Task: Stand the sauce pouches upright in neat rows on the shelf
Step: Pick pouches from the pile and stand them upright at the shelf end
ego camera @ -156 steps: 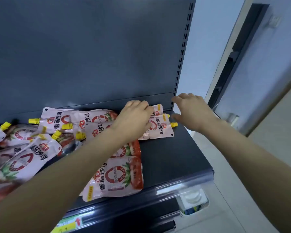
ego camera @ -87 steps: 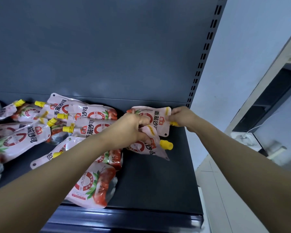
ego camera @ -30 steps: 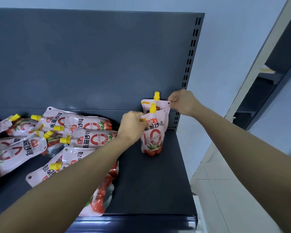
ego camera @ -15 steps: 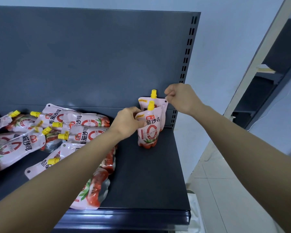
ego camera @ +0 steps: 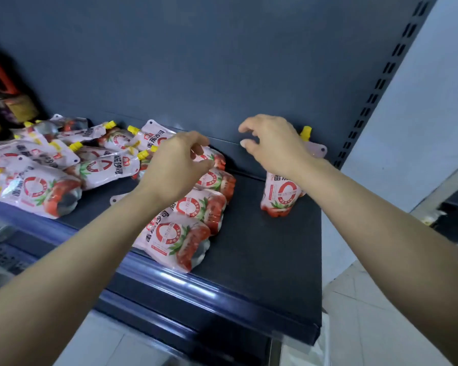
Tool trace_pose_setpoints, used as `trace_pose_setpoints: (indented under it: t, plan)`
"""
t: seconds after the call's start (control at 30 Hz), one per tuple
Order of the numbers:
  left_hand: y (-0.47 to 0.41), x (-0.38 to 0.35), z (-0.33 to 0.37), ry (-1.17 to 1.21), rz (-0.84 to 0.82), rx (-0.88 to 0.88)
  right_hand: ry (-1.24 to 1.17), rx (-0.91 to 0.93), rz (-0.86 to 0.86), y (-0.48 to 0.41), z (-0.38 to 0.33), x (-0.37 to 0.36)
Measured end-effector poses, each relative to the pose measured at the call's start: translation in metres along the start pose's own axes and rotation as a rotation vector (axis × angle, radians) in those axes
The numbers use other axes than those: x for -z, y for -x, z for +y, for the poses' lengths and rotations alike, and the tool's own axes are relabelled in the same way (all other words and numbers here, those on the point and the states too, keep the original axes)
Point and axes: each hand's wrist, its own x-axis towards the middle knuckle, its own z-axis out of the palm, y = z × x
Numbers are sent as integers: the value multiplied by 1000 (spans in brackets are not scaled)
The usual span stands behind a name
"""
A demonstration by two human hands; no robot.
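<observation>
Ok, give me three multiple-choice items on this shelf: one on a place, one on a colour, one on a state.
1. Where on the shelf do the upright pouches stand?
A. At its front left edge.
B. At its right end, near the back panel.
C. In the middle of the lying pile.

2. What colour are the pouch caps?
A. Yellow.
B. Green.
C. Black.

3. What is the right hand doing?
A. Gripping a pouch.
B. Pressing flat on the shelf.
C. Holding nothing, fingers loosely curled.

Answers:
1 B: they stand at the right end, close to the back panel.
2 A: every cap in view is yellow.
3 C: nothing sits between its fingers as it hovers by the upright pouches.
</observation>
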Motion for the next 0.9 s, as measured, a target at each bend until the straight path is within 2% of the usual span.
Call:
trace_pose_setpoints:
  t: [0.2,0.47,0.63,0.9]
  plan:
    - [28,33,-63,-108,-39,179,5,172,-114,-15,-53,-37]
    - [48,29,-130,-126,-350,466,114,161,-441,-30,-81,-92]
    - [53,26,-143,-113,-337,505,138,120,-533,-36,-82,-116]
    - [57,17,-147,-21,-380,550,109,72,-548,-42,-89,-136]
